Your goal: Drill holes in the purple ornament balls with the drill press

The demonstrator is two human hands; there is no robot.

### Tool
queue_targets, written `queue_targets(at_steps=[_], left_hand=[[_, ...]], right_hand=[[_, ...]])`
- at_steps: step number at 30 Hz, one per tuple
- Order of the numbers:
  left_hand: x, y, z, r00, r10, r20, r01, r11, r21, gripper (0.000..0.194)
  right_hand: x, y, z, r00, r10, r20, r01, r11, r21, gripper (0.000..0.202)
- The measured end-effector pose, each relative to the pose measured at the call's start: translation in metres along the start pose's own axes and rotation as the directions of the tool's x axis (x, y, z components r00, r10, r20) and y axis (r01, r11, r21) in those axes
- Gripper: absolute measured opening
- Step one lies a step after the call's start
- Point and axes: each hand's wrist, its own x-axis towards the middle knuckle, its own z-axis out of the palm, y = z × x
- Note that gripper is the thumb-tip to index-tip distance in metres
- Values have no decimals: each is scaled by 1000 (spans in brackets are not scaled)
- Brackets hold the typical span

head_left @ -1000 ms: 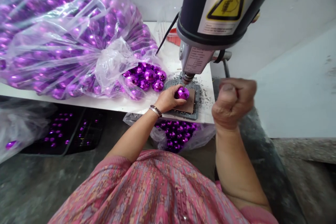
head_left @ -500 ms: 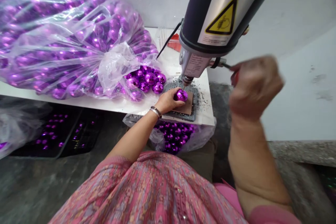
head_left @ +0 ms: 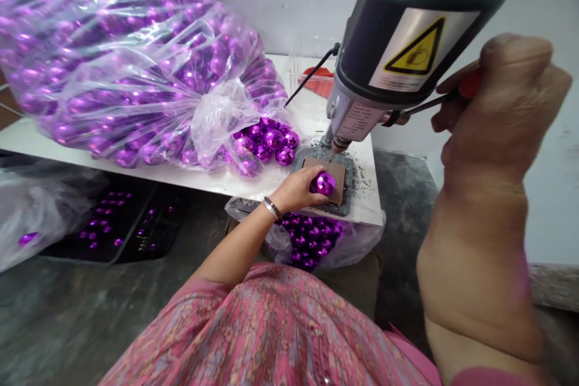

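Note:
Between the thumb and fingers of my left hand (head_left: 298, 190) is a shiny purple faceted ball (head_left: 324, 183). It is over the front part of a brown board (head_left: 337, 176) on the grey base (head_left: 347, 196) of a bench drill press (head_left: 393, 42). The drill bit (head_left: 333, 155) points down behind the ball, apart from it. My right hand (head_left: 506, 96) is raised at the right, its fingers wrapped round the red-knobbed feed lever (head_left: 468, 87) of the drill press.
A large clear bag (head_left: 136, 72) of purple balls fills the left of the white table (head_left: 181, 182). Several loose balls (head_left: 274, 140) lie at its mouth. Below the table edge hangs an open bag (head_left: 312, 238) of balls. Dark shavings (head_left: 362, 178) surround the base.
My left hand has drawn the ball toward me, away from the bit. My right hand has risen with the lever. The whole view has shifted slightly.

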Motion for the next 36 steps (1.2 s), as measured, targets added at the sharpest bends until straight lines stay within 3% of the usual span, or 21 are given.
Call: queue_targets(at_steps=[3,6,7,9,10,12,13,14,18,20,23,25,26,28,31,36], left_hand=[[-18,5,-2,990,62,130,-53,996,-65,73],[-23,5,-11,985,8,174,11,994,-111,82],[-22,3,-17,991,-48,122,61,993,-103,76],[-13,-5,-34,978,-185,-95,181,982,-51,55],[-8,-10,-43,939,-243,-242,248,969,-12,47],[4,-21,-60,817,-307,-488,383,922,63,45],[9,-26,-68,778,-316,-543,431,897,96,52],[13,-31,-74,770,-321,-552,461,877,134,60],[24,-37,-86,871,-352,-342,456,837,301,76],[24,-35,-88,871,-383,-307,472,824,313,74],[17,-30,-88,856,-383,-346,450,882,137,68],[8,-26,-84,869,-386,-310,353,922,-157,63],[4,-24,-80,882,-400,-248,307,888,-342,59],[-2,-20,-70,906,-418,-59,278,695,-663,50],[-3,-14,-54,911,-390,132,307,429,-850,44],[5,-9,-41,907,-391,160,316,378,-870,47]], right_hand=[[-3,-3,0,1000,-6,-14,6,1000,10,37],[-6,0,1,1000,-7,-29,8,999,31,37],[-8,2,1,999,-12,-39,13,999,36,38],[-10,4,1,998,-27,-50,29,998,48,37],[-11,4,1,998,-33,-53,36,998,54,36],[-13,4,1,998,-36,-45,39,997,60,35],[-14,3,1,999,-31,-41,33,998,58,35],[-15,1,1,999,-21,-39,23,999,48,36],[-21,-5,-1,998,47,-47,-49,998,-29,37],[-23,-7,-2,998,49,-42,-51,997,-60,39],[-24,-7,-3,1000,28,-10,-29,996,-80,41],[-23,-6,-2,1000,6,-6,-7,999,-48,37],[-22,-5,-1,1000,-11,-12,11,1000,-22,34],[-19,-3,0,999,-44,-21,44,999,19,31],[-12,-1,1,998,-57,-11,57,998,26,34],[13,-7,4,999,30,29,-30,999,20,33]])
